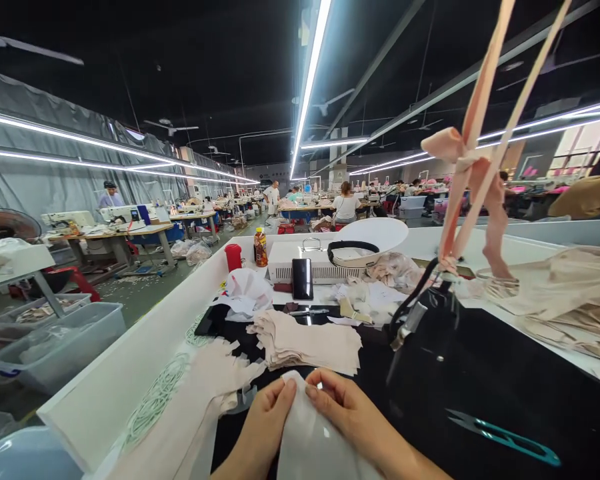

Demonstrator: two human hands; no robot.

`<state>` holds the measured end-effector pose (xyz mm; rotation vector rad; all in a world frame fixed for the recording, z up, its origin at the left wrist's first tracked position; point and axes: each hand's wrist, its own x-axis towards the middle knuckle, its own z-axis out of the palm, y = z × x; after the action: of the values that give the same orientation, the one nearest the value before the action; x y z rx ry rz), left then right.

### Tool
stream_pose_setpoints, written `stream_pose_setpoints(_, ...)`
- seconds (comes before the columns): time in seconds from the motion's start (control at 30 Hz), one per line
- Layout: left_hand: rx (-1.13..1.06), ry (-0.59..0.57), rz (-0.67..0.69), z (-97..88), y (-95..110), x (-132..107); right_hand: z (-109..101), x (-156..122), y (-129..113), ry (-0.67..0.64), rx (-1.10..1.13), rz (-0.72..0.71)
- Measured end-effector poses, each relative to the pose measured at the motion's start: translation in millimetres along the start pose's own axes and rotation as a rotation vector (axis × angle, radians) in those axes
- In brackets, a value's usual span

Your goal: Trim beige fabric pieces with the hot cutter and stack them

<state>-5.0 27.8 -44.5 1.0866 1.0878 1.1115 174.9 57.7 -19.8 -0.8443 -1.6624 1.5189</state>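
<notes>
My left hand [267, 417] and my right hand [350, 413] meet at the bottom centre, both pinching the top edge of a pale white fabric piece [307, 443]. The fingertips of the two hands nearly touch. Just beyond them lies a stack of beige cut fabric pieces [310, 343] on the black work surface [480, 380]. More beige pieces [200, 393] spread out to the left of my left hand.
A teal thread snip [505, 437] lies at the right. A black machine part [420, 313] with peach ribbon [473, 160] rises centre right. Beyond are a phone [303, 278], a white box [300, 260], a red cup [233, 256], a bottle [261, 247]. Other workers sit at distant tables.
</notes>
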Motion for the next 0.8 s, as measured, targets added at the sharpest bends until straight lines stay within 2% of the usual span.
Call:
stream_pose_setpoints(0.1, 0.072, 0.083, 0.064, -8.6, 7.4, 22.5, -8.6, 8.1, 11.0, -0.017, -0.05, -0.003)
stream_pose_setpoints(0.2, 0.16, 0.144, 0.141, -19.4, 22.9, 46.0, -23.2, 13.8, 16.8, 0.029, -0.141, -0.006)
stream_pose_setpoints(0.33, 0.285, 0.197, 0.219, -33.0, 47.2, 82.1, -51.2, 23.8, 18.1, 0.222, -0.236, -0.022)
stream_pose_setpoints(0.43, 0.373, 0.239, 0.217, -39.6, 57.6, 113.5, -77.4, 37.5, 16.6, 0.405, -0.316, -0.081)
stream_pose_setpoints(0.6, 0.467, 0.306, 0.143, -44.9, 51.4, 156.1, -117.7, 66.7, 17.2, 0.613, -0.455, -0.129)
stream_pose_setpoints(0.7, 0.497, 0.317, 0.067, -46.9, 39.2, 165.7, -129.1, 75.4, 26.0, 0.627, -0.541, -0.135)
stream_pose_setpoints(0.8, 0.494, 0.28, -0.012, -50.7, 31.3, 163.0, -129.6, 71.2, 36.4, 0.589, -0.612, -0.164)
